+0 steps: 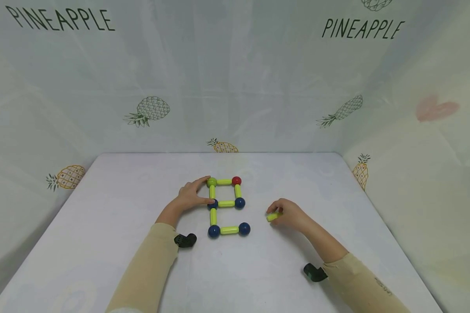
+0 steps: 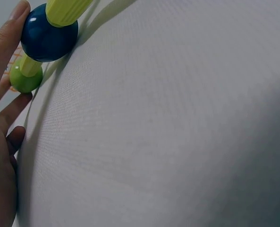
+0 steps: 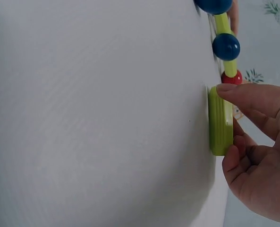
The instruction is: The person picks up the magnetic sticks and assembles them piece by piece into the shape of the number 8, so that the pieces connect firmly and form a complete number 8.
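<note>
A flat figure of yellow-green magnetic rods [image 1: 226,203] and balls lies on the table. It has a square at the far side and an open-sided part nearer me. My left hand [image 1: 189,196] is at its left side, thumb touching the middle blue ball [image 2: 50,35] and a fingertip against the green ball [image 1: 212,182]. The fingers are spread. To the right of the figure, my right hand [image 1: 291,214] pinches a loose yellow-green magnetic rod [image 3: 220,123] between thumb and fingers, close to the tabletop. A red ball [image 1: 236,181] marks the far right corner.
Two blue balls, the left one [image 1: 214,231] and the right one [image 1: 244,229], form the near end of the figure. Dark wrist devices show by the left sleeve [image 1: 149,265] and the right sleeve [image 1: 360,282]. A pineapple-print cloth surrounds the white table [image 1: 235,278].
</note>
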`<move>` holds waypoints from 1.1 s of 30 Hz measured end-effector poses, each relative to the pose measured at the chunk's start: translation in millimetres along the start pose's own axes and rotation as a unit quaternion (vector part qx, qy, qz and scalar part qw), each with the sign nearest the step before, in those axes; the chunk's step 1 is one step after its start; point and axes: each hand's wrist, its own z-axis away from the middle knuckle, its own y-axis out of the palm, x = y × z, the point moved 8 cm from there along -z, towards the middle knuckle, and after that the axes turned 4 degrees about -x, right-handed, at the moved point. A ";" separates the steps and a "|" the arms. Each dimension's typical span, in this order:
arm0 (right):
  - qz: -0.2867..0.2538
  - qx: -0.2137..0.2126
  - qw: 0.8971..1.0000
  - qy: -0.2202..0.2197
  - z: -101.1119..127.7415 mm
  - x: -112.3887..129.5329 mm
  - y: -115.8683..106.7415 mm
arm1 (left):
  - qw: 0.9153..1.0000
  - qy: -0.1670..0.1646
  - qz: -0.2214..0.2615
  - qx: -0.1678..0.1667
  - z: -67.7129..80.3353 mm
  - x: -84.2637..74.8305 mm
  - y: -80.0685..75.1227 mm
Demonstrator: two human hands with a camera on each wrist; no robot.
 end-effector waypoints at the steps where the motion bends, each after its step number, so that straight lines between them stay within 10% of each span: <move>1: 0.001 -0.001 1.000 0.003 -0.3 -1.0 0.4 | 1.000 0.000 0.001 0.000 -0.1 0.2 0.0; 33: -0.007 -0.004 1.000 -0.009 -4.8 19.0 3.5 | 1.000 0.003 -0.002 -0.008 -2.7 5.7 2.6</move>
